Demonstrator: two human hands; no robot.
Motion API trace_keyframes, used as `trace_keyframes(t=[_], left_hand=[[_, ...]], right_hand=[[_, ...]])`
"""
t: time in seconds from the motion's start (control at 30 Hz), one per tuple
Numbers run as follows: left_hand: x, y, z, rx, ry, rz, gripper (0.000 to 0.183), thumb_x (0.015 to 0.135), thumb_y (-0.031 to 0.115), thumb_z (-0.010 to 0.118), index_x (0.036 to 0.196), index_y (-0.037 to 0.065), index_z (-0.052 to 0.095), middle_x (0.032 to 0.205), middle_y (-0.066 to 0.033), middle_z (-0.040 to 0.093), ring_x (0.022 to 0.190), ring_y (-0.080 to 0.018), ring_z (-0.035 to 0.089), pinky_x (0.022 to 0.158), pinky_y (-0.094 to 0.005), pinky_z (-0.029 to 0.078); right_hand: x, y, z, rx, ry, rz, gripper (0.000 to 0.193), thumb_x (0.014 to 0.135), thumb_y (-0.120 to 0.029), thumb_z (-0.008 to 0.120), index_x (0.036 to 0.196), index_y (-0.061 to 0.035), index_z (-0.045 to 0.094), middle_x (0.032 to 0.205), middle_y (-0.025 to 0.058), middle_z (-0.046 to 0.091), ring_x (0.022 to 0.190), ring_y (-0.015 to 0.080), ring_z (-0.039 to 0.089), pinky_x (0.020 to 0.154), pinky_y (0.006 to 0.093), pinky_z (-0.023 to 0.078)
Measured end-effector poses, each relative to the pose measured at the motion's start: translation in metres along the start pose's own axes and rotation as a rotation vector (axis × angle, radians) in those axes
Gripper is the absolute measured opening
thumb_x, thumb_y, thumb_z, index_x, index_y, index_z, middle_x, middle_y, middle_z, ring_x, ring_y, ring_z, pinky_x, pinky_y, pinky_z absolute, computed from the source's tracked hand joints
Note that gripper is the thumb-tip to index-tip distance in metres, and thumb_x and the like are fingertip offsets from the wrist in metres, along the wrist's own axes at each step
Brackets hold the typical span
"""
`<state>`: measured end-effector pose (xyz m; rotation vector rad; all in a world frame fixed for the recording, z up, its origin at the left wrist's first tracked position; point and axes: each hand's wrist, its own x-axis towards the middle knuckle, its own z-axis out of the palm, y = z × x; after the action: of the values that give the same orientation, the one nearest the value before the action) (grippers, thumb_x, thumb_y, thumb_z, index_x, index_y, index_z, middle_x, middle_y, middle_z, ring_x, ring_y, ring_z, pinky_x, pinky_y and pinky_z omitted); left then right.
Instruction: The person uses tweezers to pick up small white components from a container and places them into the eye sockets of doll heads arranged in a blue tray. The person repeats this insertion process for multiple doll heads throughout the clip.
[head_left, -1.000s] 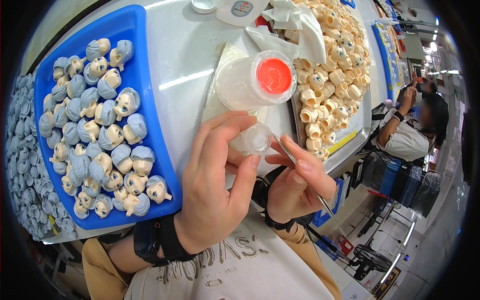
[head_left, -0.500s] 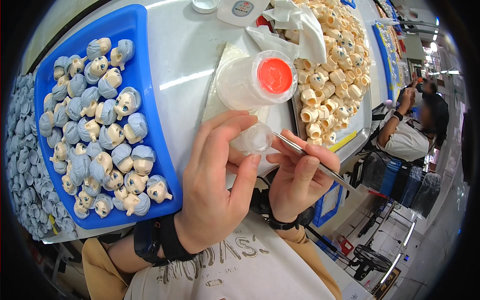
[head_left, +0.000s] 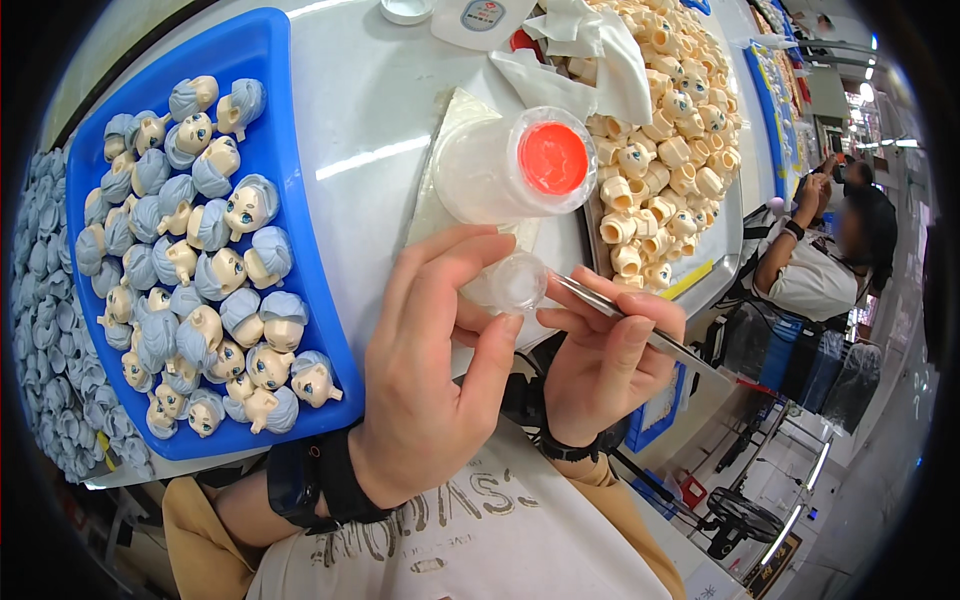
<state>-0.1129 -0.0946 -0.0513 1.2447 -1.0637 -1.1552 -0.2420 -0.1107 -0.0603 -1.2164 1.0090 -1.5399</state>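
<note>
Between its fingers and thumb, my left hand [head_left: 430,350] is closed round a small translucent cup [head_left: 518,282], tilted with its round end toward me. My right hand [head_left: 615,350] pinches metal tweezers [head_left: 590,297]; their tip is close to the cup's side, and I cannot tell whether it touches. Just beyond the fingers stands a larger translucent plastic cup [head_left: 480,172] with a bright red round surface [head_left: 553,158] at its end. It rests on a pale flat pad [head_left: 430,205].
At left, a blue tray [head_left: 285,150] holds many doll heads with blue-grey hair; loose hair pieces [head_left: 45,320] lie beyond it. Peach head parts [head_left: 665,150] fill a tray at right, partly under white cloth [head_left: 610,60]. Another person [head_left: 815,265] sits further right.
My right hand and the tweezers have shifted slightly right and down. The small cup in my left hand has moved a little to the right. Both grips stay the same.
</note>
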Motion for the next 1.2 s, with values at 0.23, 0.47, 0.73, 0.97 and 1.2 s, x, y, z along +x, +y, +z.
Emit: trace_keyframes(t=[0.23,0.47,0.73,0.97,1.2], left_hand=[[0.0007,-0.0025,0.0031,0.008,0.046,0.042,0.039,0.077,-0.007,0.055,0.116,-0.005,0.047,0.119,-0.019,0.048,0.071,-0.0176,0.06,0.061,-0.0244,0.052],[0.0005,-0.0024,0.0032,0.006,0.045,0.035,0.039,0.078,-0.006,0.055,0.116,-0.005,0.048,0.118,-0.0186,0.048,0.07,-0.0169,0.059,0.06,-0.0242,0.051],[0.0002,0.0006,-0.001,0.004,-0.024,-0.019,0.042,0.079,-0.01,0.051,0.12,-0.006,0.043,0.123,-0.0143,0.044,0.075,-0.011,0.057,0.068,-0.0225,0.049],[0.0004,-0.0014,0.0021,0.014,0.033,0.024,0.038,0.078,-0.006,0.055,0.115,-0.005,0.047,0.118,-0.019,0.048,0.07,-0.0171,0.06,0.06,-0.0243,0.052],[0.0004,-0.0019,0.0029,0.007,0.039,0.039,0.037,0.079,-0.006,0.054,0.116,-0.005,0.048,0.118,-0.0187,0.048,0.07,-0.0168,0.06,0.06,-0.0243,0.052]], right_hand=[[0.0007,0.0018,-0.0009,0.011,-0.017,0.001,0.02,0.093,-0.014,0.046,0.101,0.0042,0.044,0.096,0.0306,0.059,0.082,0.0383,0.065,0.063,0.037,0.06],[0.001,0.0022,-0.0015,0.01,-0.022,-0.014,0.019,0.093,-0.014,0.046,0.101,0.0042,0.044,0.095,0.0301,0.059,0.081,0.0381,0.065,0.062,0.0369,0.06],[0.0008,0.0017,-0.0018,-0.025,-0.017,0.024,0.023,0.094,-0.017,0.046,0.103,0.0031,0.043,0.095,0.0298,0.06,0.08,0.0375,0.065,0.06,0.036,0.06],[0.0009,0.003,-0.0025,-0.01,-0.021,0.015,0.022,0.094,-0.017,0.047,0.103,0.0034,0.043,0.094,0.0296,0.06,0.08,0.0372,0.065,0.06,0.0355,0.059],[0.0019,0.0022,-0.0025,-0.037,-0.053,-0.018,0.02,0.093,-0.014,0.048,0.102,0.0037,0.046,0.096,0.0295,0.06,0.081,0.0363,0.066,0.06,0.0346,0.059]])
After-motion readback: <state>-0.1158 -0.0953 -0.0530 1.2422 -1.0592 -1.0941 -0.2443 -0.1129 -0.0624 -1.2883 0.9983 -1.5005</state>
